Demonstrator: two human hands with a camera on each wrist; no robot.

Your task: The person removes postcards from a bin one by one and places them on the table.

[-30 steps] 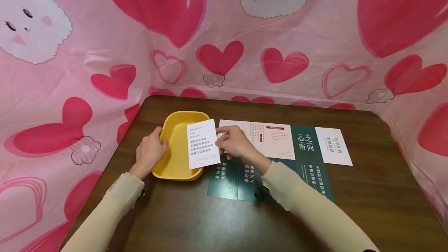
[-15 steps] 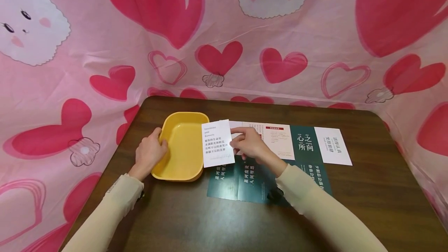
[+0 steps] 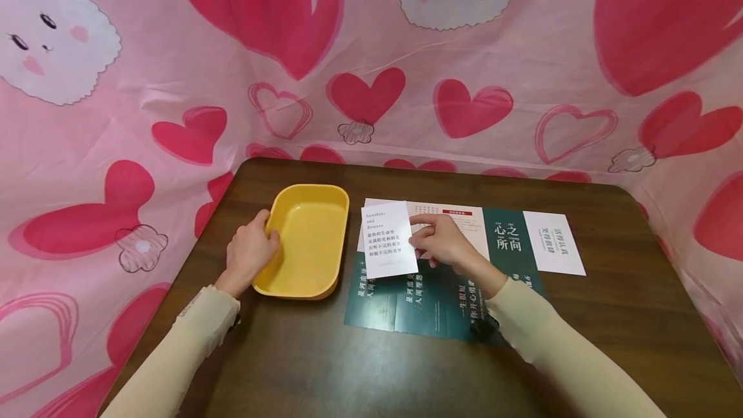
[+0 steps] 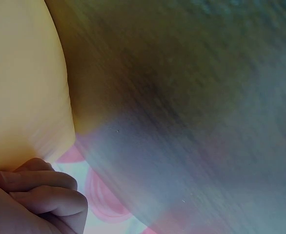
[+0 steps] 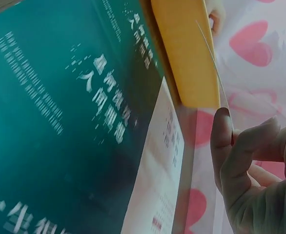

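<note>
My left hand [image 3: 249, 250] grips the left rim of a yellow plastic tray [image 3: 302, 244]; its curled fingers [image 4: 40, 183] show against the tray's wall in the left wrist view. Between thumb and fingers, my right hand [image 3: 444, 244] pinches the right edge of a white printed card [image 3: 387, 240]. The card is held above a green sheet [image 3: 395, 302] and a pale sheet with a red label [image 3: 464, 221]. Edge-on, the same card [image 5: 214, 58] appears as a thin line in the right wrist view. Nothing lies inside the tray.
To the right lie a green card with white characters [image 3: 507, 237] and a white card [image 3: 554, 242]. All rest on a dark wooden table [image 3: 302, 360]. Pink heart-patterned cloth [image 3: 371, 37] hangs behind and at both sides.
My right hand has carried the white card rightward, from over the tray's right rim to above the laid-out sheets. My left hand keeps its hold on the tray.
</note>
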